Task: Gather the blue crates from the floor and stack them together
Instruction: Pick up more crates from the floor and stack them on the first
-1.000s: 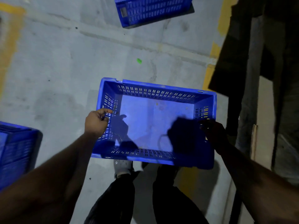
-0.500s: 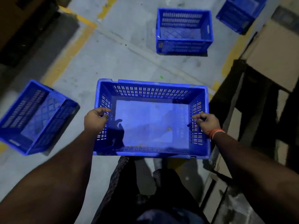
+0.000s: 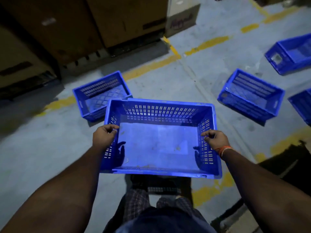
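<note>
While both hands, left (image 3: 104, 137) and right (image 3: 214, 139), grip the side walls of one empty carried crate (image 3: 159, 143), nothing looks stacked yet, with four crates (image 3: 250, 96) scattered on the floor (image 3: 168, 81) ahead.

bare forearms, orange wristband (image 3: 224, 149) on the right, dark checked trousers (image 3: 136, 202)

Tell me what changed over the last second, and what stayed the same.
The view swung round: large brown cardboard boxes now fill the top, and several blue perforated plastic crates on the floor have come into sight. The right hand has come out of shadow. Unchanged: the left hand and right hand still grip the side rims of the carried blue slotted plastic crate, held level and empty.
</note>
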